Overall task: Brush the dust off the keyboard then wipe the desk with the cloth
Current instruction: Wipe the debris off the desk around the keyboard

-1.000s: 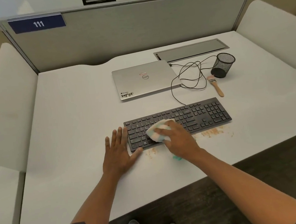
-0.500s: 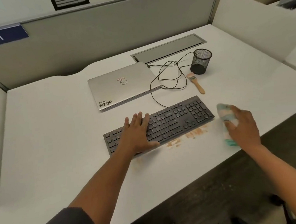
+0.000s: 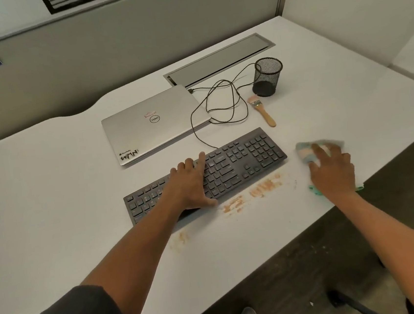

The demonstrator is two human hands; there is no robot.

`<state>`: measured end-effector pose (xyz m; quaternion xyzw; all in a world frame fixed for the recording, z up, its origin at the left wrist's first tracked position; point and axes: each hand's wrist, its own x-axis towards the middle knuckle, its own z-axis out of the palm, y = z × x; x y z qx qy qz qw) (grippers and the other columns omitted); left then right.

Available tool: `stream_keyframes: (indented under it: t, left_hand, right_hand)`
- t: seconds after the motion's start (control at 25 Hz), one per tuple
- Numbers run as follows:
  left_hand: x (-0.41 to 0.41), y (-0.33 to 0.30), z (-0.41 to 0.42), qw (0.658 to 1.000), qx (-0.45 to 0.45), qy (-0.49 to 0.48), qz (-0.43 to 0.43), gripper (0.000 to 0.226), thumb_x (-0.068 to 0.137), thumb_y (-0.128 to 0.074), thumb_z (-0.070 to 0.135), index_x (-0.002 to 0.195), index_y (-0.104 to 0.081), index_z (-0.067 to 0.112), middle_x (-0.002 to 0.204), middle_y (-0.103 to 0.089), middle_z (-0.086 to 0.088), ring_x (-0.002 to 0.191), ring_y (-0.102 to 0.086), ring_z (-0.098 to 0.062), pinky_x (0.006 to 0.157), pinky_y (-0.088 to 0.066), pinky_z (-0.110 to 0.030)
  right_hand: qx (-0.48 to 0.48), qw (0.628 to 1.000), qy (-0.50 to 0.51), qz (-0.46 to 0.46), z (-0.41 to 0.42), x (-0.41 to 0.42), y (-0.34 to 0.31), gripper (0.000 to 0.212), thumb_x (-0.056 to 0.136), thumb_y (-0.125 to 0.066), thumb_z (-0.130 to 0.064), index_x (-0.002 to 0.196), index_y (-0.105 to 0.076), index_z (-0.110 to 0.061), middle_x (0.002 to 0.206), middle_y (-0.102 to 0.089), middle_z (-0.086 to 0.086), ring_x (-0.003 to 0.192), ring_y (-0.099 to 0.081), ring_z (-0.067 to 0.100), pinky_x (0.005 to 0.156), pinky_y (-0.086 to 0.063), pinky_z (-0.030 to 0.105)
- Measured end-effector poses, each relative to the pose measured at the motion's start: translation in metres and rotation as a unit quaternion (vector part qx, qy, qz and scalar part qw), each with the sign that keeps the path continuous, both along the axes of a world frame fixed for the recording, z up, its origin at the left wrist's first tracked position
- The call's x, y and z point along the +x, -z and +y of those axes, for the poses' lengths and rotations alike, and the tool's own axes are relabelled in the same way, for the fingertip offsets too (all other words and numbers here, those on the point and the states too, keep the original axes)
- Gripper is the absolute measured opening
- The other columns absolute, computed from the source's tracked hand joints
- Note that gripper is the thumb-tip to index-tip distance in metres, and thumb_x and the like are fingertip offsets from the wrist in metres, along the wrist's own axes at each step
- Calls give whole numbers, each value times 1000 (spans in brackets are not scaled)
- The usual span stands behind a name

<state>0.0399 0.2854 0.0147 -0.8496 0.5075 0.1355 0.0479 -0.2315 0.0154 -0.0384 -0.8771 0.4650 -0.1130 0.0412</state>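
Note:
A dark keyboard (image 3: pixel 240 165) lies slanted on the white desk (image 3: pixel 52 198). My left hand (image 3: pixel 191 184) rests flat on its middle keys, fingers straight and thumb at the front edge. To the right of the keyboard my right hand (image 3: pixel 332 169) presses a pale blue, peach and white cloth (image 3: pixel 305 150) onto the desk, fingers spread over it. A green bit of cloth shows under the wrist. Orange-brown dust (image 3: pixel 260 189) is smeared along the desk in front of the keyboard. A small wooden-handled brush (image 3: pixel 262 110) lies behind the keyboard.
A shut silver laptop (image 3: pixel 154 124) sits behind the keyboard, with a looped black cable (image 3: pixel 221 104) beside it. A black mesh pen cup (image 3: pixel 267 76) stands by the brush, in front of a grey cable tray lid (image 3: pixel 218 59). Partition walls ring the desk.
My right hand carried the cloth from the keyboard's left keys to the desk right of the keyboard. My left hand moved from the desk onto the keys.

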Motion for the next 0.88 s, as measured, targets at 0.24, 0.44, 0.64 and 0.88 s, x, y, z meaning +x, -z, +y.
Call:
stream_keyframes:
  t: [0.24, 0.44, 0.64, 0.88]
  left_hand:
    - [35, -55, -11, 999, -36, -14, 2, 134, 63, -74, 77, 159, 2, 21, 147, -38, -20, 130, -42, -38, 108, -41, -49]
    - [39, -78, -14, 999, -39, -20, 10, 134, 58, -74, 79, 156, -3, 23, 138, -44, -19, 120, -47, -36, 99, -46, -48]
    - [35, -96, -6, 999, -27, -18, 5, 134, 58, -74, 80, 157, -3, 24, 142, -42, -18, 123, -46, -34, 102, -45, -47]
    - [34, -106, -13, 999, -36, -22, 16, 135, 58, -75, 80, 157, -5, 22, 141, -43, -18, 123, -47, -35, 101, -46, -48]
  right_hand:
    - [-57, 983, -172, -42, 91, 71, 10, 44, 87, -66, -24, 129, -56, -16, 136, -52, 18, 90, -54, 37, 67, -49, 41]
    - [38, 912, -403, -62, 179, 70, 11, 61, 88, -69, -29, 145, -47, -29, 144, -51, 5, 105, -51, 28, 87, -49, 41]
    - [-3, 972, -228, -52, 88, 96, -2, 37, 94, -51, -31, 115, -67, -5, 112, -62, 23, 92, -53, 39, 78, -53, 49]
    - [11, 974, -225, -20, 131, 158, 1, 33, 90, -64, -24, 121, -64, -12, 122, -60, 21, 105, -55, 42, 82, -48, 46]
